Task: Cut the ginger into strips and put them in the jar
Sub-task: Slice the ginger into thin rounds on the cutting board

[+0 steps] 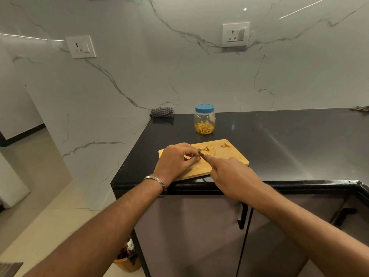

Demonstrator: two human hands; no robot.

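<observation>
While the left hand sits on the wooden cutting board w/ fingers curled down, pinching a small ginger piece against the board, the right hand grips a knife; index finger laid straight along the blade's back, other fingers wrapped round the handle, which is hidden under the hand. Blade tip is right beside the left fingertips, at the pinched piece.

Round ginger slices lie in a loose cluster on the board just beyond the knife, some touching. Another few pieces sit apart near the board's far right corner.

Jar stands upright on the black surface behind the board, not touching it; clear plastic, blue lid on, yellow ginger strips filling approx the bottom third.

Board lies at the surface's front left corner, slightly angled. Metal bangle on the left wrist. Folded checked cloth at the back by the marble wall. Two wall sockets above. Yellow bin on the floor, lower left.
</observation>
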